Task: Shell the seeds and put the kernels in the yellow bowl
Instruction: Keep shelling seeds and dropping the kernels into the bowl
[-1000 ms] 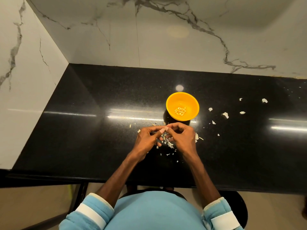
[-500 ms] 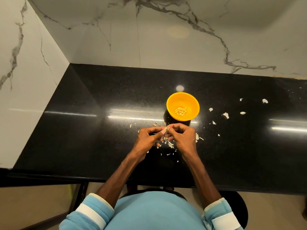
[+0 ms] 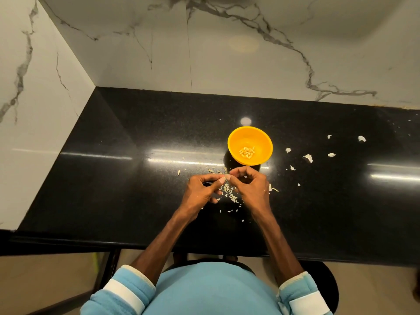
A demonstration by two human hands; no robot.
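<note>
A yellow bowl [image 3: 234,142] stands on the black counter, with several pale kernels [image 3: 247,152] at its bottom. Just in front of it my left hand [image 3: 202,190] and my right hand [image 3: 251,187] meet fingertip to fingertip. Between thumbs and forefingers they pinch a small pale seed [image 3: 225,177], mostly hidden by the fingers. Under and between the hands lies a pile of seeds and husk bits [image 3: 229,193].
The black counter [image 3: 136,178] meets marble walls at the back and left. White scraps [image 3: 308,157] lie scattered to the right of the bowl, and a few husk bits [image 3: 211,171] to its left. The counter's front edge runs below my forearms.
My hands stay together at the same spot near the bowl; only the fingertips have shifted slightly on the seed.
</note>
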